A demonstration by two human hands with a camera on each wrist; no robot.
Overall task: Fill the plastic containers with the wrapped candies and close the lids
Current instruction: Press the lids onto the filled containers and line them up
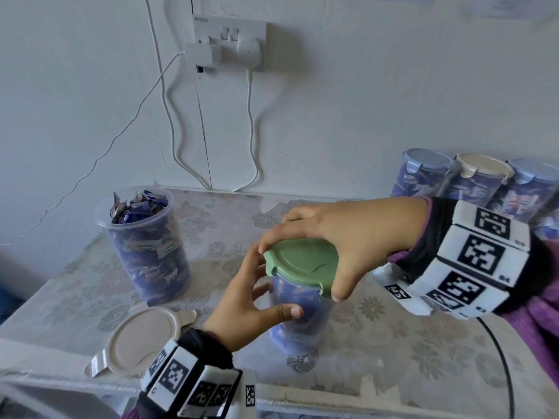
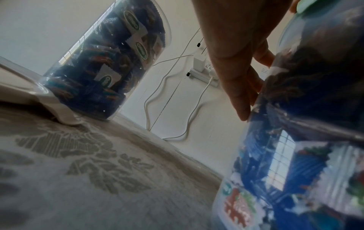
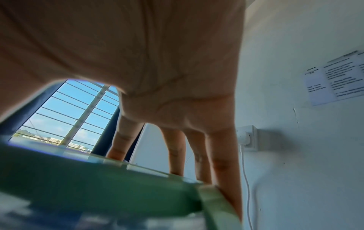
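Note:
A clear container [image 1: 302,316] packed with blue wrapped candies stands at the table's middle, with a green lid [image 1: 302,261] on top. My left hand [image 1: 254,300] holds its side, thumb across the front, fingers up by the lid's left tab. My right hand [image 1: 326,237] arches over the lid, fingertips on its far rim and thumb at the near right tab; the right wrist view shows the green lid [image 3: 98,183] under the fingers [image 3: 175,149]. A second open container [image 1: 145,243], heaped with candies, stands at the left, also seen as a candy container [image 2: 106,62] from the left wrist.
A loose beige lid [image 1: 142,340] lies flat near the table's front left edge. Three lidded, filled containers [image 1: 472,179] line the wall at the back right. White cables [image 1: 251,131] hang from a wall socket [image 1: 230,40]. A black cable [image 1: 502,364] curves over the table's right front.

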